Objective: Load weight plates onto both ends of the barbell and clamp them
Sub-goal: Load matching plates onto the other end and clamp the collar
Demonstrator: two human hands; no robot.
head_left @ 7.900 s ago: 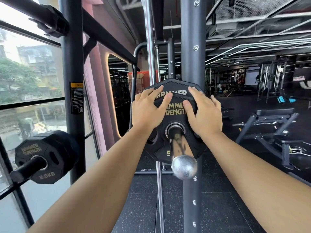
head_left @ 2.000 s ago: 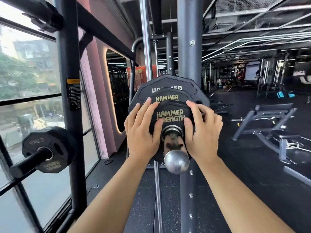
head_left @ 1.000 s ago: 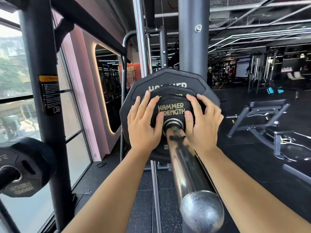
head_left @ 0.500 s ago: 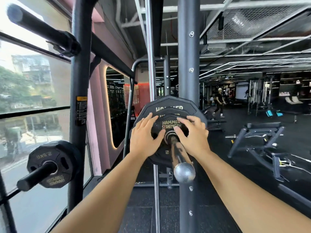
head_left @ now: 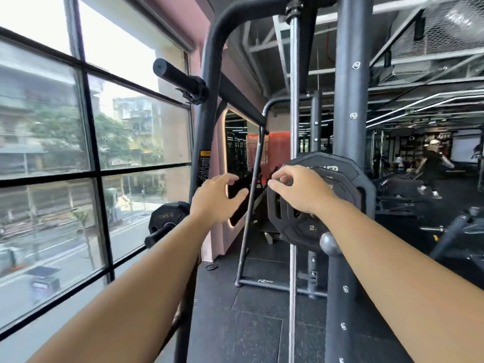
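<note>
Plates point(head_left: 340, 184), heavy and rigid, stacked on the bar end point(head_left: 329, 243), best gripped by their rims; my left hand point(head_left: 216, 201) hangs open and empty, my right hand point(head_left: 298, 188) loosely curled against them, holding nothing.

My one view: head-worn wide-angle, looking forward and slightly down past both forearms, close to rack upright point(head_left: 348, 106), window point(head_left: 78, 153) left, gym floor right.

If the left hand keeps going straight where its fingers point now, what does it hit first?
Probably nothing close. The left hand is open, fingers aimed past the rack's slanted thin bar toward the lit mirror on the wall. Depth is unclear, so it may brush that bar.
</note>
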